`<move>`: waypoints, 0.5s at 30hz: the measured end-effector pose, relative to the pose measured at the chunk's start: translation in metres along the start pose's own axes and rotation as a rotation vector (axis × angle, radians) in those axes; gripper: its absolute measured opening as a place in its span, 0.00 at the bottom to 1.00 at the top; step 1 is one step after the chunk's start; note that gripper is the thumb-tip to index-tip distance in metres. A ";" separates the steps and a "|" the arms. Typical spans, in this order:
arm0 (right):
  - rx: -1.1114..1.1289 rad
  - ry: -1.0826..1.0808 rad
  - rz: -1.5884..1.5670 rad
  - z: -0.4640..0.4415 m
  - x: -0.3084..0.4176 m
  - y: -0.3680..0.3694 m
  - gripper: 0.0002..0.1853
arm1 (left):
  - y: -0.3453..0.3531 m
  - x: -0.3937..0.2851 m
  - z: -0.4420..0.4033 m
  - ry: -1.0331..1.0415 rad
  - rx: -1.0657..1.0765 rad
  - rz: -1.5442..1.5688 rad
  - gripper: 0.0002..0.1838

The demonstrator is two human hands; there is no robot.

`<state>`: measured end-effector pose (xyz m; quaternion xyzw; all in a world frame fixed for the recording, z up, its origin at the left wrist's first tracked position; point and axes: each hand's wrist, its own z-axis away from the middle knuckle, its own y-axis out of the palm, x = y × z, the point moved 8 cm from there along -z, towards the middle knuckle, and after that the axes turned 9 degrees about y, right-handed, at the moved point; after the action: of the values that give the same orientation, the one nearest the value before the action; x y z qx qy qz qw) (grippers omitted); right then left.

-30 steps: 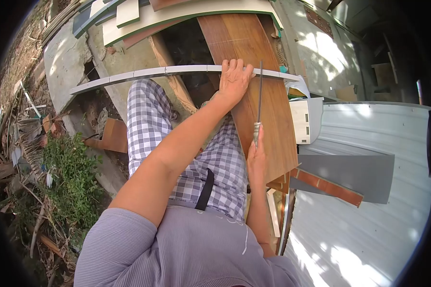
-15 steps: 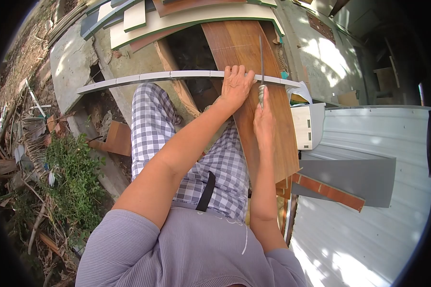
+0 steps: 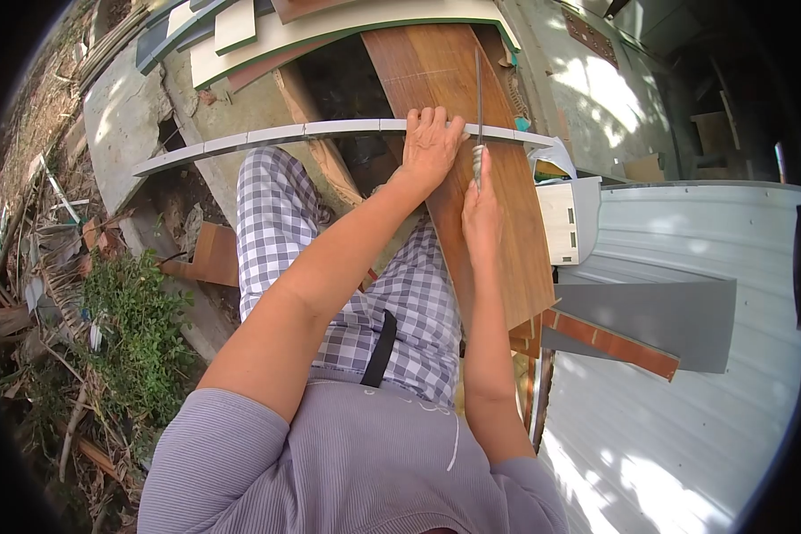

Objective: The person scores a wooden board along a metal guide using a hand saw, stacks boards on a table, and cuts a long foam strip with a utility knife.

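A long narrow white strip point(image 3: 258, 136), marked off by crosswise lines, lies across a brown wooden plank point(image 3: 507, 258) and reaches far to the left. My left hand point(image 3: 431, 147) grips the strip over the plank, fingers curled over its far edge. My right hand point(image 3: 482, 214) is wrapped around the handle of a handsaw point(image 3: 480, 102). Its long thin blade points away from me, appears edge-on, and crosses the strip just right of my left hand. The blade's teeth cannot be made out.
Cream and dark boards point(image 3: 356, 40) are stacked beyond the plank. A grey panel point(image 3: 641, 311) and a reddish-brown strip point(image 3: 614, 343) lie at right by white corrugated sheeting point(image 3: 694, 231). Green plants point(image 3: 138, 329) and debris are at left, near checked trousers point(image 3: 280, 214).
The whole view has shifted slightly, so things appear a little higher and further left. Both hands keep about the same places on the strip and the saw.
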<state>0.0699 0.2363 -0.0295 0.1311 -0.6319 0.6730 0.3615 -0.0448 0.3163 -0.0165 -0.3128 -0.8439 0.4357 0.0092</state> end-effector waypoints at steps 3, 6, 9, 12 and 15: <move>-0.077 -0.100 -0.005 -0.020 0.019 0.000 0.30 | -0.002 0.000 -0.002 0.000 0.006 -0.015 0.10; -0.073 -0.117 0.004 0.007 0.016 -0.008 0.30 | -0.002 -0.002 0.000 0.011 0.004 -0.027 0.10; 0.132 0.239 0.048 0.069 -0.024 -0.006 0.29 | 0.002 0.000 0.001 -0.003 0.030 0.000 0.10; 0.067 0.179 0.041 0.119 -0.053 -0.005 0.29 | 0.003 -0.001 0.001 0.012 0.020 -0.027 0.10; -0.026 0.074 0.040 0.115 -0.049 -0.008 0.30 | 0.001 -0.002 0.001 0.017 0.001 -0.024 0.10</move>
<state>0.0779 0.1112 -0.0353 0.0888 -0.6291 0.6762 0.3729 -0.0434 0.3148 -0.0174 -0.3066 -0.8471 0.4334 0.0218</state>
